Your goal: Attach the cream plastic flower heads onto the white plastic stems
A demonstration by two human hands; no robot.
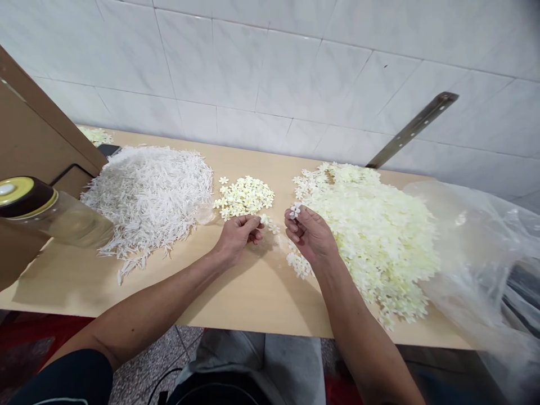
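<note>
My left hand (237,236) rests on the wooden table (236,292), fingers curled around a small cream flower piece at its fingertips. My right hand (307,233) pinches a small white flower (295,211) between thumb and fingers. A small heap of cream flowers (244,197) lies just beyond my left hand. A big heap of cream flowers (379,230) spreads to the right of my right hand. A mound of thin white stems (152,191) lies at the left.
A clear bottle with a brown and yellow cap (46,214) lies at the left edge beside a brown cardboard panel (29,140). A clear plastic bag (485,259) covers the table's right end. A metal bar (413,129) leans on the tiled wall.
</note>
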